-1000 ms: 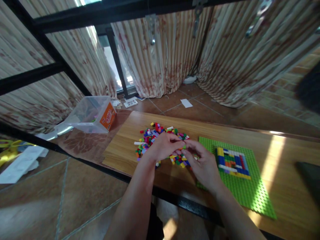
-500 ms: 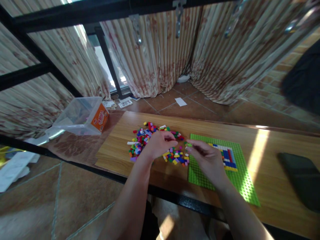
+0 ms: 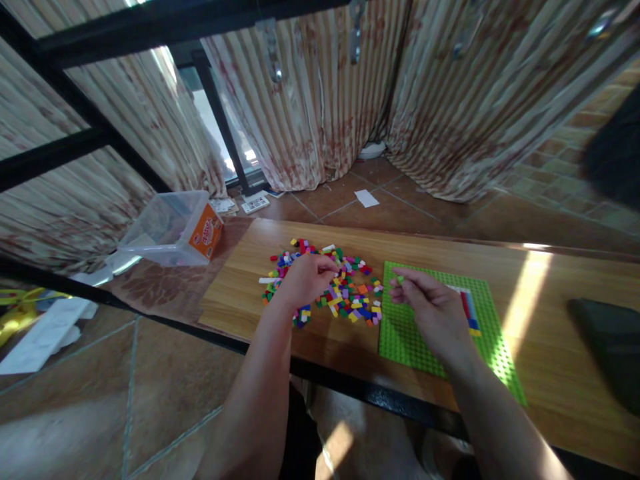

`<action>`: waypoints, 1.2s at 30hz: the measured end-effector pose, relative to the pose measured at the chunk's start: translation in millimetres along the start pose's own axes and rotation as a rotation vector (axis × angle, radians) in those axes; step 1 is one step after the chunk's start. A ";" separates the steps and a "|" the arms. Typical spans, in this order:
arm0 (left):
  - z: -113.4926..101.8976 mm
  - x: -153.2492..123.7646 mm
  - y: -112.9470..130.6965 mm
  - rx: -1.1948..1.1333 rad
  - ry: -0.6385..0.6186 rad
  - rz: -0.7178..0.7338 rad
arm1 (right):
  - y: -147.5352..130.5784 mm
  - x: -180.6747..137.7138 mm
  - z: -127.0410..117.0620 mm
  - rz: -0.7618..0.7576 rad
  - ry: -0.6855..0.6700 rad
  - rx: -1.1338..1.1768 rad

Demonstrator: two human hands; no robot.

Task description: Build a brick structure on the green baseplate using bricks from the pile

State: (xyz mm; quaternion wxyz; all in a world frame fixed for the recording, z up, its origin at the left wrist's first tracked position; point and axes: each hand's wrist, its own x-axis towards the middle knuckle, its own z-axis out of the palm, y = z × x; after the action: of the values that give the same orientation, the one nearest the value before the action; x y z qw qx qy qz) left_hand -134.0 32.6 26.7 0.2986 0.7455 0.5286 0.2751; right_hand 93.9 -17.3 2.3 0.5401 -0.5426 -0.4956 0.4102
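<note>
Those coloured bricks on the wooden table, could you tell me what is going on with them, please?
A person works with both bare hands. The left hand rests in the pile of coloured bricks on the wooden table, fingers curled among them. The right hand is over the green baseplate, pinching what looks like a small green brick. A patch of bricks already sits on the baseplate, partly hidden by that hand.

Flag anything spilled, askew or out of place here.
Small coloured bricks lie scattered loose across the wooden table, beside the green baseplate. Off the table's left end, the clear plastic box looks tipped onto its side. Paper scraps litter the floor.
</note>
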 end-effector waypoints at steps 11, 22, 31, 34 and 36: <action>-17.0 -31.0 12.1 0.463 -0.290 -0.144 | -0.1 0.4 3.6 0.120 -0.060 0.205; -4.9 -33.4 14.6 0.566 -0.238 -0.107 | -3.9 -0.6 4.0 0.037 -0.041 0.008; -1.7 -23.9 19.0 0.248 -0.196 -0.025 | -2.8 3.3 -81.7 -0.133 0.126 -0.469; 12.6 -21.1 29.1 0.137 -0.175 0.010 | 9.7 0.7 -104.5 -0.073 0.064 -0.465; 26.3 -19.6 38.3 0.087 -0.172 0.021 | 15.2 -2.4 -109.3 -0.029 -0.003 -0.479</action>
State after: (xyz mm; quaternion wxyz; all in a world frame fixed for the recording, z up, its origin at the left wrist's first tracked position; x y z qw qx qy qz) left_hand -96.7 -0.2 35.4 0.3073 0.7841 0.5046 0.1901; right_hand 202.1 -38.1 -4.3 0.4011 -0.6474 -0.5874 0.2738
